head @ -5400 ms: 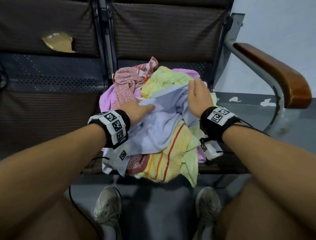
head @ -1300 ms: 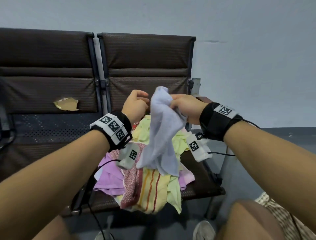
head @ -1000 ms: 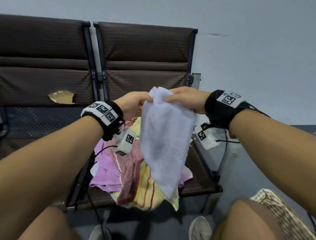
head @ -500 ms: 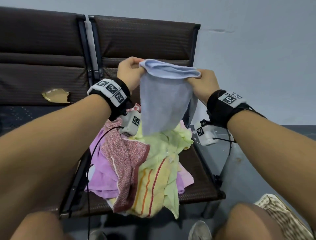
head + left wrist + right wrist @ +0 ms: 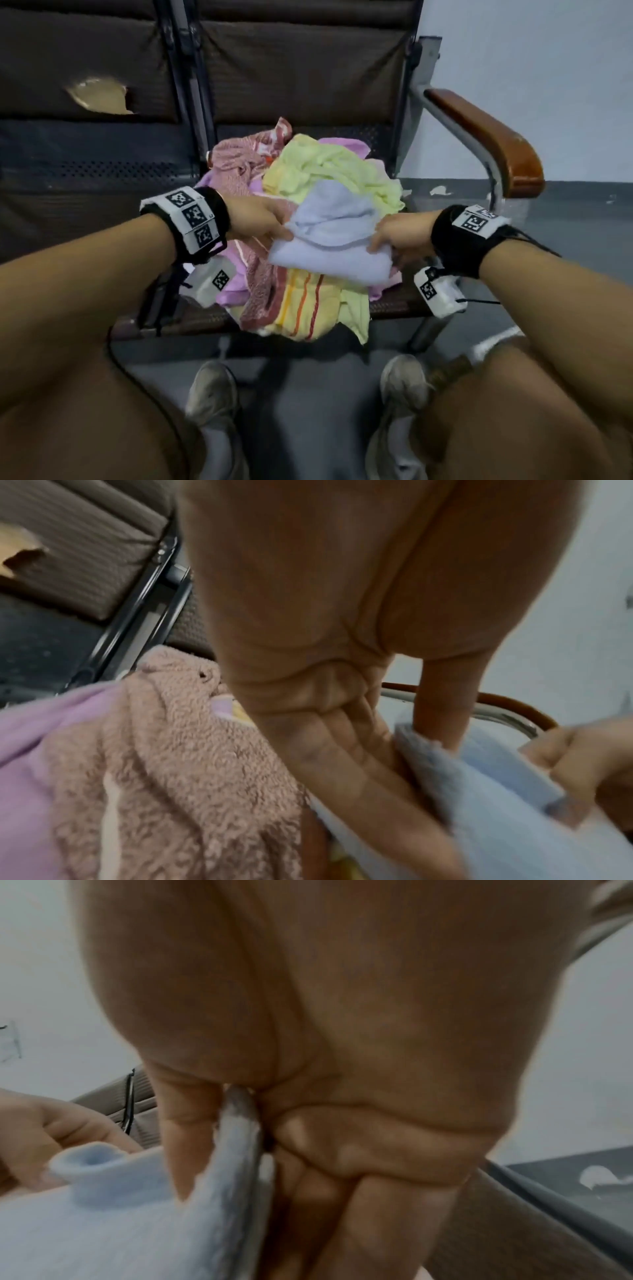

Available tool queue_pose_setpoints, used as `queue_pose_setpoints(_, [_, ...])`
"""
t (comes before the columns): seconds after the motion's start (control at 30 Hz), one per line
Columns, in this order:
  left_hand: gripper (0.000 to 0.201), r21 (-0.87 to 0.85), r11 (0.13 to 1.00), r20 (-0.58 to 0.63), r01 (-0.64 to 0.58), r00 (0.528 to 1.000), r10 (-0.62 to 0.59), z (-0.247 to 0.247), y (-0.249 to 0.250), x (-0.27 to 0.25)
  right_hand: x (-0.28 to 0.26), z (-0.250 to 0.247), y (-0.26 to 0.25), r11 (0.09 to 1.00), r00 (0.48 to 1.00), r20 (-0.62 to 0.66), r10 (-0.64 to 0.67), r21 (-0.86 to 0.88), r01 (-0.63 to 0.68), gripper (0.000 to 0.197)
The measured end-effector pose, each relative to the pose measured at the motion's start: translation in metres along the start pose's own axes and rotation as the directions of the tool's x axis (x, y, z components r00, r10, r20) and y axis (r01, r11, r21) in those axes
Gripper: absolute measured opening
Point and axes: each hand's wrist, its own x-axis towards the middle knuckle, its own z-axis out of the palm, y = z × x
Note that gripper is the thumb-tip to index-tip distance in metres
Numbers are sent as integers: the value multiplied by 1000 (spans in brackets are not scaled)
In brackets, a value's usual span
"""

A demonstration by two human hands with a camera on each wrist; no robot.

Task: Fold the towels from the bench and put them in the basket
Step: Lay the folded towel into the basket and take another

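Observation:
A pale blue towel (image 5: 334, 236), partly folded, lies low over the heap of towels (image 5: 308, 171) on the bench seat (image 5: 394, 305). My left hand (image 5: 270, 224) pinches its left edge, thumb on top and fingers beneath, as the left wrist view shows on the blue towel (image 5: 496, 791). My right hand (image 5: 387, 238) pinches the right edge; in the right wrist view the blue towel (image 5: 137, 1218) runs between thumb and fingers. The heap holds pink-red, lilac, yellow-green and striped yellow towels. No basket is in view.
The bench has dark brown seats and backs, with a torn patch (image 5: 99, 97) on the left backrest. A wooden armrest (image 5: 489, 140) on a metal frame stands at the right. My knees and shoes (image 5: 212, 394) are below, on grey floor.
Half a second ago I held the blue towel up by its top edge in front of the backrest. Now both hands have brought it down onto the heap, doubled over.

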Motion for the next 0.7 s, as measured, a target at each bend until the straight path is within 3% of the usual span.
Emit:
queue_pose_setpoints(0.07, [10,-51,995,83,86,993,-82,6,0,3,6,1,7,997,997,22,75,26,-75,14])
queue_pose_setpoints(0.13, [14,-70,987,75,141,988,-136,10,3,8,13,-4,7,994,994,3,112,15,-112,21])
queue_pose_setpoints(0.2, [16,-91,988,-33,128,991,-132,11,4,22,23,-9,5,995,994,-52,97,33,-96,12])
queue_pose_setpoints(0.27, [19,-147,988,-198,42,978,-71,12,4,41,37,-15,4,996,986,-157,60,68,-50,5])
queue_pose_setpoints(0.37, [13,-88,992,-351,-86,935,50,12,7,72,65,-26,9,997,939,-343,-29,55,51,12])
queue_pose_setpoints(0.47, [17,-118,979,-460,-165,883,93,10,10,104,86,-35,14,988,883,-444,-150,-34,150,24])
queue_pose_setpoints(0.6, [22,58,991,-638,-119,759,129,7,8,138,103,-42,13,970,826,-512,-237,-167,174,18])
queue_pose_setpoints(0.7, [23,72,994,-691,-77,715,105,4,1,152,117,-48,12,962,819,-526,-226,-254,102,25])
